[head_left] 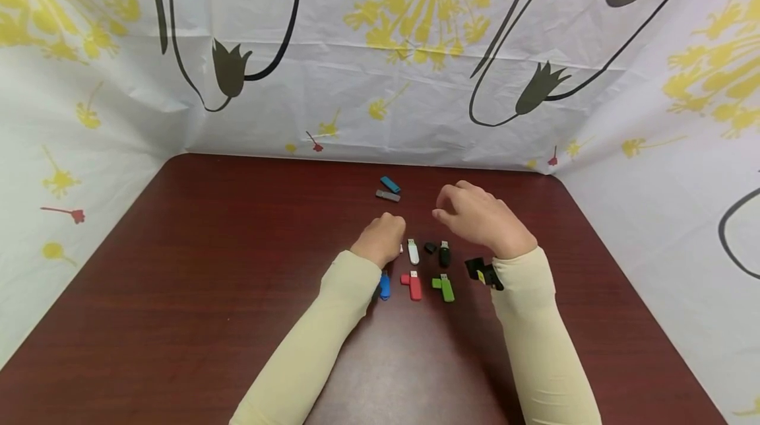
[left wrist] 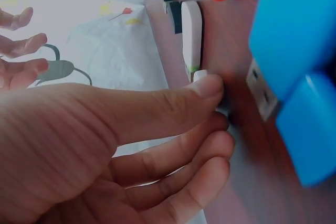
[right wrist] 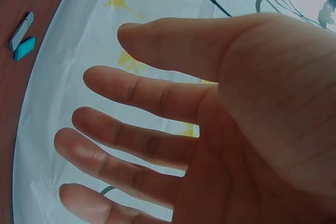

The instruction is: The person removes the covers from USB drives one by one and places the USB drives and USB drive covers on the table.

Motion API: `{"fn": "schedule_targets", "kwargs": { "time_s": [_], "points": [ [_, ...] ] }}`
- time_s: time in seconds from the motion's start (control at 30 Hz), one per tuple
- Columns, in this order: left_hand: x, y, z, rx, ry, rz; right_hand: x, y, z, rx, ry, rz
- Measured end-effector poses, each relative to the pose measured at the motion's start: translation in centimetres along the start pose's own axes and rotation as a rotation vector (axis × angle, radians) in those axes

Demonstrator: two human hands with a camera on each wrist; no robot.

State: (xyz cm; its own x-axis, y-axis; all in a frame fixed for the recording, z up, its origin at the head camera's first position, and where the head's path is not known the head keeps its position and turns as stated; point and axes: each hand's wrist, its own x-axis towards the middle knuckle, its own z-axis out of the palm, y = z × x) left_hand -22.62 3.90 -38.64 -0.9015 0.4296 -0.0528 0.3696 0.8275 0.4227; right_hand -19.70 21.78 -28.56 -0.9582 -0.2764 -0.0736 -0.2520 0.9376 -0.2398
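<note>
My left hand [head_left: 380,240] is low over the table, thumb and fingertips pinching a small white cap [left wrist: 200,75]. Just beside it lies a white USB flash drive [head_left: 413,251], its metal plug pointing away from me. Nearer to me, under the left wrist, is a blue USB flash drive [head_left: 385,286], which looms large in the left wrist view. My right hand [head_left: 481,217] hovers above the table with relaxed, spread fingers and holds nothing. Below it lie a black USB flash drive [head_left: 444,255] and its black cap [head_left: 430,248].
In the near row are a red flash drive [head_left: 415,286] and a green flash drive [head_left: 447,289], each with its cap alongside. Farther back lie a grey flash drive [head_left: 388,196] and a teal one [head_left: 390,184]. Patterned white cloth [head_left: 356,101] encloses the dark table [head_left: 178,280].
</note>
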Motion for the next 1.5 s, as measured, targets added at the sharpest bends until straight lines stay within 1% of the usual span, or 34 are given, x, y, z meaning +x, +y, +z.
{"fn": "schedule_targets", "kwargs": {
  "time_s": [0.13,0.3,0.43,0.53,0.67,0.77,0.9,1.0,1.1,1.2,1.3,1.4,1.5],
  "points": [
    [0.4,0.2,0.3,0.0,0.009,0.002,0.1,-0.1,0.1,0.002,-0.002,-0.013],
    [0.5,0.4,0.4,-0.002,0.01,0.003,0.2,-0.2,0.2,0.002,-0.01,-0.019],
    [0.5,0.3,0.4,-0.014,0.002,0.0,0.1,-0.2,0.1,0.005,-0.016,-0.013],
    [0.5,0.2,0.4,-0.041,-0.014,0.001,0.0,-0.1,0.0,0.01,-0.019,-0.008],
    [0.4,0.1,0.1,-0.074,-0.027,0.003,-0.1,0.0,-0.1,0.015,-0.019,-0.003],
    [0.2,0.1,-0.4,-0.084,-0.029,0.005,-0.1,0.1,-0.2,0.016,-0.018,-0.001],
    [-0.2,0.1,-1.8,-0.074,-0.002,0.011,-0.2,0.4,-0.4,0.013,-0.013,-0.004],
    [-0.7,-0.1,-3.3,-0.032,0.061,0.01,-0.3,0.5,-0.5,0.012,-0.004,-0.006],
    [-1.4,-0.7,-5.0,0.007,0.138,-0.004,-0.3,0.7,-0.5,0.016,-0.001,-0.007],
    [-2.3,-1.7,-6.6,0.002,0.213,-0.033,-0.2,1.0,-0.4,0.031,-0.002,-0.01],
    [-3.4,-2.6,-8.1,-0.029,0.267,-0.072,-0.2,1.2,-0.4,0.058,0.004,-0.014],
    [-4.4,-3.4,-9.4,-0.045,0.295,-0.11,-0.1,1.3,-0.4,0.087,0.014,-0.013],
    [-5.2,-3.8,-10.6,-0.046,0.308,-0.136,0.2,1.1,-0.5,0.111,0.024,-0.013]
  ]
}}
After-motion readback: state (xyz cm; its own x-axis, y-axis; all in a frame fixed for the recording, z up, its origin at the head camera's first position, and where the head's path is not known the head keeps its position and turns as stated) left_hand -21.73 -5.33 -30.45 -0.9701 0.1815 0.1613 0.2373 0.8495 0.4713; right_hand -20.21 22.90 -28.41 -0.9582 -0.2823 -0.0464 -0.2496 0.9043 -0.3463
